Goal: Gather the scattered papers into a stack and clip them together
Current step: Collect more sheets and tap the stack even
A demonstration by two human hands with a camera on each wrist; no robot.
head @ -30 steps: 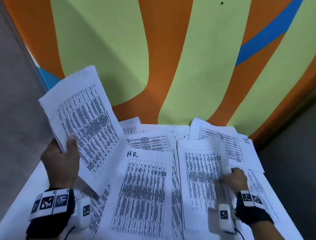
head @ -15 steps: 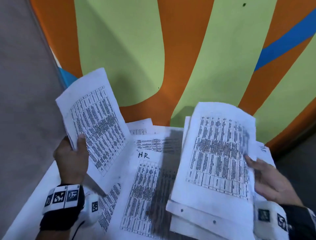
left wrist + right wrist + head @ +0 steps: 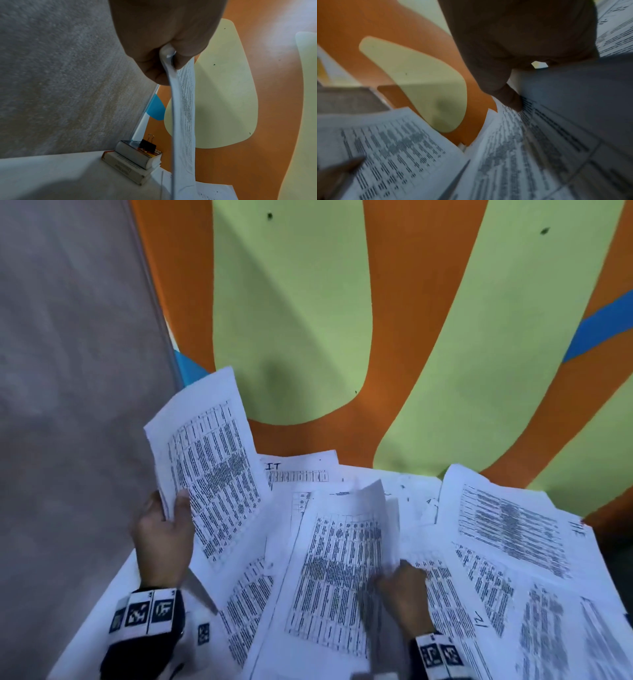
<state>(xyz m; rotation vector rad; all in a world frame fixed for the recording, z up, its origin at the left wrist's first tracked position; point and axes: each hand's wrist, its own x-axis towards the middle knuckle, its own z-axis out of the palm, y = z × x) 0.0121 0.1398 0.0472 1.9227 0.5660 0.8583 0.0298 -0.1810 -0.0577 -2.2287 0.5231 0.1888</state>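
My left hand [image 3: 164, 532] holds a thin bundle of printed sheets [image 3: 209, 474] raised at the table's left, thumb on the front. In the left wrist view the left hand [image 3: 164, 54] pinches the bundle's [image 3: 185, 108] edge. My right hand [image 3: 402, 590] pinches the right edge of another printed sheet [image 3: 339, 563] low over the middle of the table, its top right corner curling up. The right wrist view, blurred, shows the thumb [image 3: 510, 97] on that sheet [image 3: 505, 155]. Several more printed sheets [image 3: 507, 522] lie scattered and overlapping. A black binder clip [image 3: 148, 145] stands on stacked books.
The white table [image 3: 102, 611] stands in a corner: a grey partition [image 3: 68, 371] at the left, an orange and green painted wall [image 3: 308, 337] behind. Two stacked books [image 3: 133, 155] sit at the table's far left corner, hidden in the head view behind the raised bundle.
The right hand, which had lifted a sheet high at the right, has come down and leftward and now holds a sheet low over the middle. The left hand keeps its bundle raised.
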